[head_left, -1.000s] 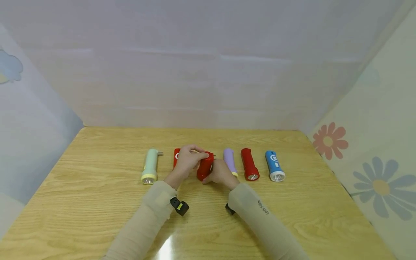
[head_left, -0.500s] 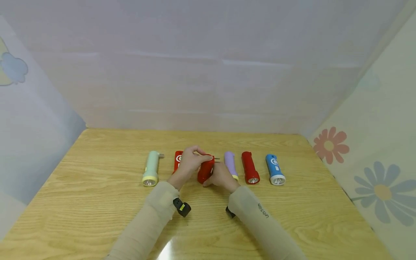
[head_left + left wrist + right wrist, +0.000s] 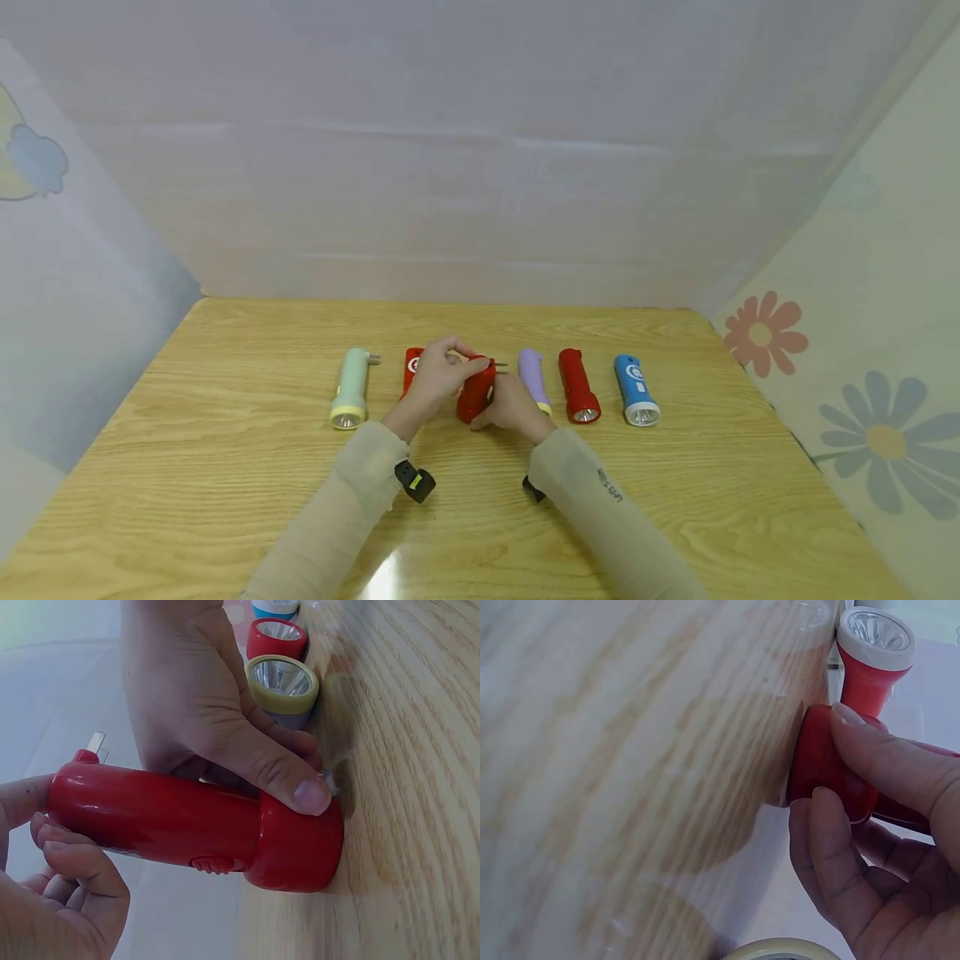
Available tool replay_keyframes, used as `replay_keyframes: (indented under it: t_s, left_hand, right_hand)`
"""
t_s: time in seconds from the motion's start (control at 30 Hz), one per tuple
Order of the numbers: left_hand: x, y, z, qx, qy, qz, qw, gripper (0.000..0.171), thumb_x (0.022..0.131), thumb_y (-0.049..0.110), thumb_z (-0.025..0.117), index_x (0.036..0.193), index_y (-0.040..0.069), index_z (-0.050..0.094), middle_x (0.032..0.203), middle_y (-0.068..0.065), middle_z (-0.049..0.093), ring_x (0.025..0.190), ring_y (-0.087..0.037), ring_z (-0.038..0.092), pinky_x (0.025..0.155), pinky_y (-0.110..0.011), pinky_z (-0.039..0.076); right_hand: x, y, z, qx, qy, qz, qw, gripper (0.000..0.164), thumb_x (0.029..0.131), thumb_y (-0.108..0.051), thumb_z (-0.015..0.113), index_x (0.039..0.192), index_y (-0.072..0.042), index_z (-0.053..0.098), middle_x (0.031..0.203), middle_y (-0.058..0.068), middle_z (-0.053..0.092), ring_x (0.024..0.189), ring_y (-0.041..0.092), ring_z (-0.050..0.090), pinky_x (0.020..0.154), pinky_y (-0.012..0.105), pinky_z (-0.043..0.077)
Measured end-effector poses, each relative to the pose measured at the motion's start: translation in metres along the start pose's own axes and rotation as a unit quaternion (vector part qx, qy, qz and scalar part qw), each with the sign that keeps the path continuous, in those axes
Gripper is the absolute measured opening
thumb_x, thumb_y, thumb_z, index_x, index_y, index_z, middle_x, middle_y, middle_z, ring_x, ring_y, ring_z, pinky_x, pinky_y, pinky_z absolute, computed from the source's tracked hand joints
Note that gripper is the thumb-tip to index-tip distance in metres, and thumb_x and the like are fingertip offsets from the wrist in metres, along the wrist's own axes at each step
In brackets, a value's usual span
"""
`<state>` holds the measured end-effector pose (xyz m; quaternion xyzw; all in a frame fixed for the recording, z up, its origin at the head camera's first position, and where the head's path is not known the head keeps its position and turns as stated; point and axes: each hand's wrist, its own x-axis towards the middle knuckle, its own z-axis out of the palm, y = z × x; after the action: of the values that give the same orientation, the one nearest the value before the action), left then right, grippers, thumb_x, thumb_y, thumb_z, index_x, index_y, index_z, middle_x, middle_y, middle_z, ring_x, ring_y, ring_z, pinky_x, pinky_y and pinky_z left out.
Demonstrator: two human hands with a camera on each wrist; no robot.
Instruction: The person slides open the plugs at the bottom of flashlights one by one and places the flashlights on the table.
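A red flashlight (image 3: 472, 397) stands head down on the wooden table, tail up, between my two hands. Two metal plug prongs (image 3: 97, 742) stick out from the side of its tail, toward the right in the head view. My left hand (image 3: 433, 377) pinches the tail, its thumb on the end beside the plug. Low on the body, my right hand (image 3: 513, 407) grips the lamp head, with its thumb (image 3: 885, 761) on one side and fingers on the other. The ribbed slide switch (image 3: 213, 865) shows in the left wrist view. The lens is hidden against the table.
Left of my hands lie a mint green flashlight (image 3: 351, 387), prongs out, and a red one with a white emblem (image 3: 412, 367), partly hidden. To the right are purple (image 3: 531, 373), dark red (image 3: 575, 383) and blue (image 3: 633, 387) flashlights. Walls border the table (image 3: 247, 500).
The prongs on the held red flashlight now reach farther out from its tail. Both hands keep their hold in nearly the same place; the head view has shifted slightly.
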<state>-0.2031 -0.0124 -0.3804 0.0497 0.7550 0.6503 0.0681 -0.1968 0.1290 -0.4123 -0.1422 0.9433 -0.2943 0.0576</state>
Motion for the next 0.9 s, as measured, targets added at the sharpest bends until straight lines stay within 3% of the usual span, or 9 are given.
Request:
replay_keyframes:
  t_s: [0.27,0.53,0.67,0.9]
  left_hand:
    - [-0.005,-0.003,-0.007,0.010,-0.027,0.024,0.9993,0.017,0.083,0.012,0.066,0.097,0.003,0.060,0.050,-0.003,0.042,0.042,-0.011,0.034,0.041,-0.023,0.029]
    - [-0.004,-0.008,-0.014,0.040,-0.061,0.066,0.9951,0.025,0.082,0.011,0.067,0.104,0.002,0.061,0.063,-0.017,0.055,0.051,-0.015,0.047,0.052,-0.028,0.044]
    - [-0.005,-0.008,-0.014,0.052,-0.059,0.071,0.9944,0.025,0.084,0.014,0.066,0.106,0.003,0.061,0.069,-0.024,0.056,0.052,-0.014,0.048,0.055,-0.035,0.047]
    - [-0.002,-0.010,-0.013,0.054,-0.034,0.077,0.9950,0.025,0.084,0.016,0.066,0.106,0.005,0.061,0.066,-0.020,0.056,0.056,-0.025,0.050,0.050,-0.025,0.040]
  right_hand:
    - [-0.003,0.000,0.000,0.014,0.000,-0.009,1.000,0.046,0.055,-0.010,0.087,0.093,0.001,0.062,0.075,0.006,0.061,0.061,0.016,0.051,0.055,0.026,0.043]
    - [-0.002,0.003,0.000,0.031,-0.001,-0.006,1.000,0.049,0.057,-0.011,0.087,0.097,0.001,0.062,0.078,0.006,0.062,0.061,0.015,0.052,0.053,0.024,0.044]
    - [-0.001,0.003,0.000,0.034,-0.008,0.008,0.999,0.046,0.058,-0.011,0.086,0.095,0.002,0.061,0.073,0.006,0.060,0.058,0.014,0.052,0.051,0.024,0.043]
    - [-0.001,0.002,-0.001,0.025,-0.012,0.015,1.000,0.044,0.061,-0.013,0.085,0.096,-0.001,0.062,0.072,0.004,0.060,0.059,0.013,0.051,0.052,0.024,0.043]
